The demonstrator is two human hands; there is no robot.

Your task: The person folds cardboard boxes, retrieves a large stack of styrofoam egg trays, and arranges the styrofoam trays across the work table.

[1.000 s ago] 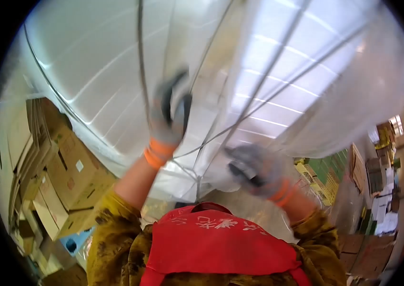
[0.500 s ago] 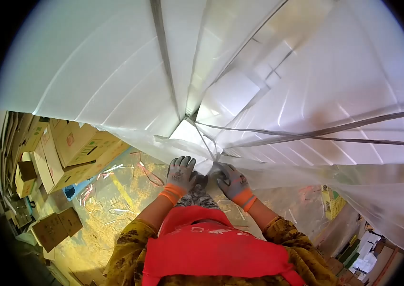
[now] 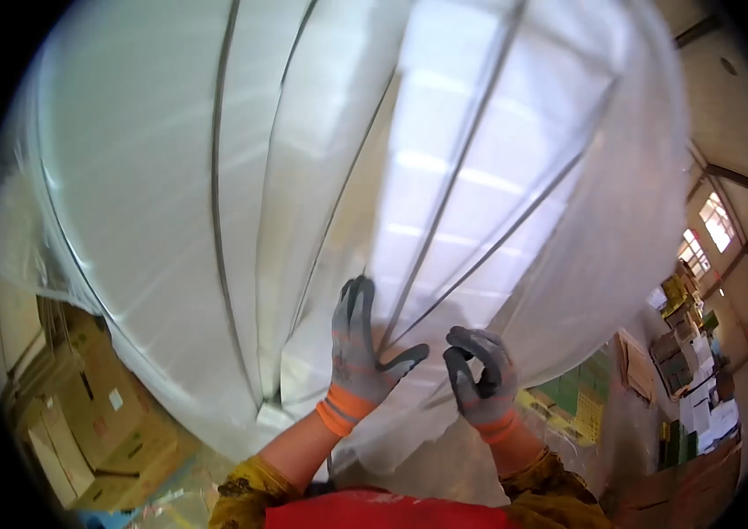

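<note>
A large stack wrapped in translucent white plastic film [image 3: 162, 194] fills the space before me, crossed by several dark straps [image 3: 215, 176]. My left hand [image 3: 361, 348], in a grey glove with an orange cuff, lies against the film with fingers stretched upward and thumb out to the right. Beside its thumb, two straps converge low on the film. To the right is my right hand [image 3: 484, 375], gloved alike, in front of the film. Its fingers curl toward the thumb in a ring-like pinch; whatever is between the tips cannot be made out.
Cardboard boxes [image 3: 109, 423] stand at lower left, beside the hanging film. Green and yellow stacked goods [image 3: 572, 397] are at right, with further boxes and white items [image 3: 709, 423] beyond. A wall with windows [image 3: 716, 220] rises at far right.
My view has tilted up and turned. Both hands have left the low gathering point of the straps; the left now lies flat on the film, the right is raised and curled farther right.
</note>
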